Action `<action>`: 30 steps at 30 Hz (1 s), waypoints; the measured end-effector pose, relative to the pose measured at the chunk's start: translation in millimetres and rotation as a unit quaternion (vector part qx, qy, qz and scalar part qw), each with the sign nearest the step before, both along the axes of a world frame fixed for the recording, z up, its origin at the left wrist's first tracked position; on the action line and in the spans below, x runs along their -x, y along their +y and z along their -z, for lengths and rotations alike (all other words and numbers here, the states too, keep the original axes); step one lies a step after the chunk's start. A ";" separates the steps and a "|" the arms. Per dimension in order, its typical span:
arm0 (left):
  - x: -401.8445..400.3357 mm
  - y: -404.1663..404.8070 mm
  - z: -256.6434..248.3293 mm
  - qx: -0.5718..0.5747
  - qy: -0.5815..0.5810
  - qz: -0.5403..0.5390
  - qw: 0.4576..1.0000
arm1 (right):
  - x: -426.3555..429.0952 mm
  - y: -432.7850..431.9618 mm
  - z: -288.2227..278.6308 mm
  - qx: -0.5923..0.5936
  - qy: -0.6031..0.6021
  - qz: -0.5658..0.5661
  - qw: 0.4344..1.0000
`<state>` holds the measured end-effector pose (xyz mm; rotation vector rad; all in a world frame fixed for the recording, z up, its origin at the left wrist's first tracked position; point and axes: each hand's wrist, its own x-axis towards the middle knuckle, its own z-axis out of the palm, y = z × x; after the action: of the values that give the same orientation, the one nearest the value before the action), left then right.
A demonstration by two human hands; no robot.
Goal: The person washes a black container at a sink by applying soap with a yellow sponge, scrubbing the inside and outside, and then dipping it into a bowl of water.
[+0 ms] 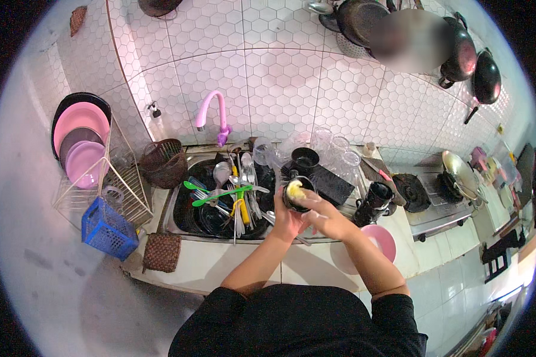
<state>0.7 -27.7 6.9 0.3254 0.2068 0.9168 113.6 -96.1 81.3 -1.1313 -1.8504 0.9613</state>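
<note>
My left hand (286,222) holds a black mug (289,204) by its side, above the right edge of the sink. My right hand (327,217) has white suds on it, and its fingers press a yellow sponge (296,190) at the mug's mouth. Beneath and left of the hands, the sink basin (178,212) is crowded with cutlery, including a green spoon (221,195) and a yellow-handled utensil (243,212). A black bowl (305,157) lies just beyond the mug. By my right forearm stands a pink bowl (379,243), partly covered by the arm.
Clear glasses (339,145) line the wall behind black stacked mugs (378,195). A pink faucet (222,111) arches over the sink. Left are a brown basket (164,164), a wire dish rack (136,192), a blue basket (109,230) and a woven mat (161,253). A gas stove (437,221) sits right.
</note>
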 end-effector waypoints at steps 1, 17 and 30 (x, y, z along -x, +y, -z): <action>1.6 -2.6 -5.9 0.012 0.001 -0.013 1.000 | 2.1 0.7 2.6 -0.035 -0.017 -0.021 0.999; 23.2 4.2 -4.0 -0.084 -0.119 0.118 0.982 | 22.4 -7.2 -24.9 -0.199 -0.371 0.059 0.905; 14.6 13.3 7.3 -0.071 0.011 -0.057 0.996 | 18.1 8.7 0.4 -0.114 -0.195 0.000 0.974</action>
<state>-13.9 -14.4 -0.4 0.4596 0.1829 1.0439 95.5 -87.3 80.9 -1.2393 -2.2058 0.5298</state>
